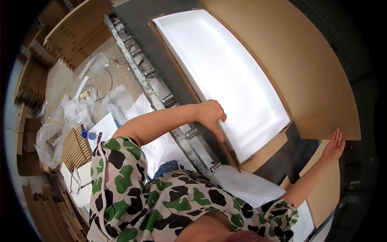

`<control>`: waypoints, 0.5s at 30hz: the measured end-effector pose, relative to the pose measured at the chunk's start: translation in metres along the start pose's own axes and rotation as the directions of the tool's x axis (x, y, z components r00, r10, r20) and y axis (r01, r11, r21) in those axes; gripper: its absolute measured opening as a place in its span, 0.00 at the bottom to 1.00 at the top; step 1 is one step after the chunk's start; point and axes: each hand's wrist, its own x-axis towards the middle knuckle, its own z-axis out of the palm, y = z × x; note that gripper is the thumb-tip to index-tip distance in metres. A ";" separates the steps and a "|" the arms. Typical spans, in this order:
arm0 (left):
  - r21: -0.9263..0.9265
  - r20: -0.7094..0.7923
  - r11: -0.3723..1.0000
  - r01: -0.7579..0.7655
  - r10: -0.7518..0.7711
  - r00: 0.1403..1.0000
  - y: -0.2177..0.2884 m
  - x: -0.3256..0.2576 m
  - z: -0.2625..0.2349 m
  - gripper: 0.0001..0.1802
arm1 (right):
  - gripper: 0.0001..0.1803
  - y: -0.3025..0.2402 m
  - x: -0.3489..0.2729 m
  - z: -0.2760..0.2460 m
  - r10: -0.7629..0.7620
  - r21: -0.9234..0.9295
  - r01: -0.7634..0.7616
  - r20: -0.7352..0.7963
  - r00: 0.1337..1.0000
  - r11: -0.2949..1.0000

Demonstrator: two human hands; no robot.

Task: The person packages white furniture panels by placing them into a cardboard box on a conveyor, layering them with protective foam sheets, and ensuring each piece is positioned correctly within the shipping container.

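A long cardboard box (264, 151) lies open in front of me, with a white tray-like piece (238, 80), perhaps foam, filling it. My left hand (210, 115) is at the box's left side near the closest corner. Its fingers curl over the edge, with the thumb pointing down along the side. At the right, my right hand (334, 147) has its fingers stretched out against the lower corner of the wide brown flap (302, 60). That flap stands out to the right of the box. The underside of the left fingers is hidden.
A metal roller rail (151, 94) runs along the left of the dark work surface (169, 66). Stacked cardboard (78, 30) stands at the far left. Clear plastic sheeting (76, 113) and slatted brown pieces (75, 149) lie on the floor. White sheet material (246, 183) lies near my body.
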 end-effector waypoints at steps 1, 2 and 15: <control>-0.086 -0.116 0.996 -0.033 0.023 0.993 -0.006 0.005 0.006 0.42 | 0.20 0.022 0.035 -0.008 -0.135 -0.247 0.139 0.033 0.990 0.959; -0.162 -0.229 0.983 -0.092 0.053 0.972 -0.007 0.015 0.012 0.41 | 0.22 0.042 0.078 -0.032 -0.303 -0.641 0.342 0.175 0.937 0.687; -0.165 0.229 0.963 0.211 -0.171 0.958 0.020 0.036 0.007 0.53 | 0.31 0.258 0.086 -0.045 0.683 -0.849 0.519 0.319 0.656 -0.102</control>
